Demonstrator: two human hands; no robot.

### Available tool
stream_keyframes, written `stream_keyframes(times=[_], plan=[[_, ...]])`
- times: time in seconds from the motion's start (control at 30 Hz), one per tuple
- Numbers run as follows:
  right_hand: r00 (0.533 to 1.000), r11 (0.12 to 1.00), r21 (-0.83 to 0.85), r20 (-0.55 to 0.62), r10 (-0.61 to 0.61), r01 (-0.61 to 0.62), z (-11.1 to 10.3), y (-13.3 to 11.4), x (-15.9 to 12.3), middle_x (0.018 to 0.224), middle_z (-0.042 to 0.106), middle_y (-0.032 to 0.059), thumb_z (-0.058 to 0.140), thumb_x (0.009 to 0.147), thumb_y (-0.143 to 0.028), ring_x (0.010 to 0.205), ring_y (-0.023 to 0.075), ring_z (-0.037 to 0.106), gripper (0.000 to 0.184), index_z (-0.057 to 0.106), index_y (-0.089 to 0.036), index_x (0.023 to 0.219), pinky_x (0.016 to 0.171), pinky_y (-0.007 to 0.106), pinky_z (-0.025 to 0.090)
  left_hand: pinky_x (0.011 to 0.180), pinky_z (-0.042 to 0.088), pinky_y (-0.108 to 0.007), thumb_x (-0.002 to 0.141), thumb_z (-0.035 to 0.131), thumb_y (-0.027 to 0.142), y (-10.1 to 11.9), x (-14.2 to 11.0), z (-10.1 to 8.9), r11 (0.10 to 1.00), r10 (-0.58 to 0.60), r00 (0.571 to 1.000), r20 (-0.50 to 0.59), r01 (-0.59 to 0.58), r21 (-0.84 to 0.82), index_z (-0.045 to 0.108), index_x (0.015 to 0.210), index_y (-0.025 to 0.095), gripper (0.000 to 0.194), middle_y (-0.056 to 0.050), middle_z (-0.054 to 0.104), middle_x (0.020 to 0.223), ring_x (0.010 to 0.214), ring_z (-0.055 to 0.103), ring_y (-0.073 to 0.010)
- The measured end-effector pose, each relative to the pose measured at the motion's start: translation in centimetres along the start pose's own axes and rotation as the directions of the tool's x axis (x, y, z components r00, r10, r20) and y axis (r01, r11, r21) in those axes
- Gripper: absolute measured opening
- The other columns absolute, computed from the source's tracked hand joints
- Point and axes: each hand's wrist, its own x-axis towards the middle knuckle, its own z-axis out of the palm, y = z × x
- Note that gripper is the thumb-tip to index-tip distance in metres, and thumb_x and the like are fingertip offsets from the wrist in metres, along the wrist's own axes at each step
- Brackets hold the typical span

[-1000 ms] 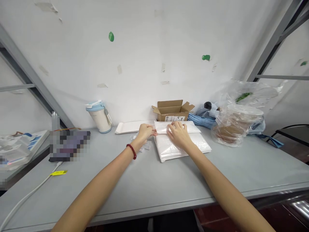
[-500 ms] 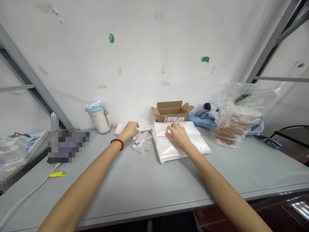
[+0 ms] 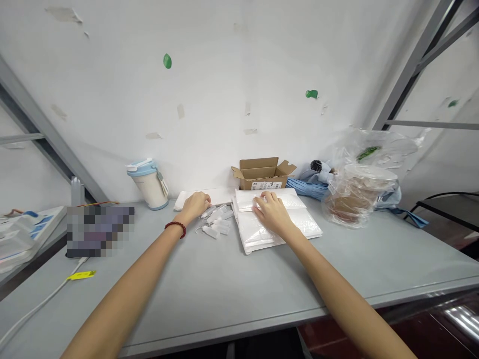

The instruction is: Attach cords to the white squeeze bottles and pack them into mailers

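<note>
My left hand (image 3: 195, 206) is at the left edge of a pile of small translucent white plastic pieces (image 3: 216, 220), some with thin loops. Its fingers bend downward, and the fingertips are partly hidden, so whether they pinch a piece is unclear. Behind that hand lies a long flat white packet (image 3: 220, 194) along the wall. My right hand (image 3: 272, 212) rests with fingers bent and apart on a stack of white padded mailers (image 3: 301, 219), touching the top one near its folded flap.
An open cardboard box (image 3: 264, 174) stands behind the mailers. A cup with a blue lid (image 3: 149, 187) is at the back left, near a blurred device (image 3: 99, 232) with a white cable (image 3: 48, 299). Blue fabric (image 3: 309, 189) and a plastic-wrapped roll (image 3: 359, 194) sit at the right on the grey desk (image 3: 224, 289).
My left hand has left the mailer flap and moved left to the small plastic pieces, uncovering more of them. My right hand stays on the mailers. The view has shifted slightly.
</note>
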Motion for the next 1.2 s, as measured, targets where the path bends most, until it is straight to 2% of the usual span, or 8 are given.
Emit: stream_keyframes(times=[0.37, 0.5, 0.63, 0.77, 0.87, 0.97, 1.07, 1.2], plan=[[1.000, 1.000, -0.007, -0.016, -0.008, 0.008, 0.0, 0.0, -0.1, 0.105, 0.055, 0.0140, 0.046, 0.089, -0.027, 0.096, 0.0255, 0.046, 0.021, 0.061, -0.018, 0.100, 0.075, 0.033, 0.037, 0.062, 0.041, -0.024, 0.075, 0.053, 0.018, -1.0, 0.5, -0.2, 0.998, -0.029, 1.000, -0.001, 0.029, -0.047, 0.073, 0.080, 0.020, 0.021, -0.008, 0.072, 0.085, 0.079, 0.063, -0.0208], [1.000, 1.000, -0.006, -0.007, -0.010, 0.010, 0.0, 0.0, -0.1, 0.106, 0.055, 0.0141, 0.047, 0.089, -0.028, 0.097, 0.0257, 0.046, 0.021, 0.061, -0.018, 0.101, 0.075, 0.033, 0.037, 0.063, 0.042, -0.026, 0.073, 0.051, 0.013, -0.7, 0.7, -0.1, 0.997, -0.065, 0.998, -0.026, 0.064, -0.039, 0.072, 0.079, 0.018, 0.022, -0.010, 0.072, 0.084, 0.078, 0.063, -0.0226], [1.000, 1.000, -0.007, -0.004, 0.001, -0.001, 0.0, 0.0, -0.1, 0.107, 0.054, 0.0141, 0.045, 0.089, -0.029, 0.096, 0.0259, 0.046, 0.022, 0.060, -0.018, 0.102, 0.074, 0.034, 0.036, 0.066, 0.044, -0.031, 0.076, 0.046, 0.011, 0.1, -0.1, -0.1, 0.994, -0.106, 0.988, -0.113, 0.105, -0.011, 0.068, 0.085, 0.012, 0.024, -0.016, 0.068, 0.087, 0.080, 0.063, -0.0274], [1.000, 1.000, 0.013, -0.002, 0.009, -0.009, 0.1, 0.1, -0.1, 0.107, 0.055, 0.0139, 0.045, 0.089, -0.030, 0.096, 0.0259, 0.046, 0.023, 0.060, -0.018, 0.103, 0.074, 0.034, 0.036, 0.072, 0.045, -0.034, 0.080, 0.038, 0.006, 0.8, -2.5, 0.0, 0.987, -0.148, 0.956, -0.252, 0.158, 0.017, 0.059, 0.101, 0.008, 0.030, -0.021, 0.059, 0.107, 0.088, 0.061, -0.0280], [1.000, 0.999, 0.034, 0.004, 0.014, -0.014, 0.1, 0.2, 0.0, 0.108, 0.054, 0.0137, 0.045, 0.089, -0.030, 0.097, 0.0258, 0.045, 0.024, 0.060, -0.018, 0.103, 0.075, 0.034, 0.036, 0.071, 0.046, -0.034, 0.081, 0.037, 0.006, 0.7, -4.7, 0.1, 0.986, -0.156, 0.903, -0.400, 0.166, -0.010, 0.056, 0.098, 0.009, 0.026, -0.017, 0.056, 0.103, 0.083, 0.061, -0.0247], [1.000, 0.999, 0.036, -0.001, 0.017, -0.017, 0.1, 0.2, 0.0, 0.109, 0.054, 0.0140, 0.044, 0.089, -0.030, 0.097, 0.0262, 0.046, 0.025, 0.061, -0.018, 0.102, 0.076, 0.035, 0.037, 0.074, 0.048, -0.035, 0.085, 0.037, 0.011, 0.3, -6.1, 0.0, 0.981, -0.187, 0.783, -0.593, 0.118, -0.153, 0.056, 0.092, 0.012, 0.020, -0.013, 0.056, 0.096, 0.084, 0.060, -0.0240], [1.000, 0.999, 0.025, -0.016, 0.023, -0.023, 0.2, 0.2, -0.1, 0.108, 0.056, 0.0144, 0.042, 0.089, -0.030, 0.096, 0.0271, 0.048, 0.025, 0.060, -0.018, 0.102, 0.079, 0.039, 0.037, 0.079, 0.050, -0.036, 0.085, 0.039, 0.014, 0.3, -6.5, 0.3, 0.958, -0.195, 0.672, -0.714, -0.026, -0.286, 0.056, 0.096, 0.011, 0.021, -0.014, 0.056, 0.100, 0.094, 0.057, -0.0242], [0.991, 0.998, 0.053, -0.130, 0.022, -0.015, 0.4, -0.2, -0.1, 0.115, 0.054, 0.0183, 0.043, 0.088, -0.029, 0.104, 0.0295, 0.048, 0.035, 0.051, -0.012, 0.118, 0.084, 0.044, 0.038, 0.081, 0.052, -0.036, 0.084, 0.039, 0.012, 1.5, -6.7, 0.8, 0.922, -0.107, 0.628, -0.771, -0.227, -0.312, 0.057, 0.101, 0.010, 0.025, -0.014, 0.057, 0.105, 0.100, 0.056, -0.0227]])
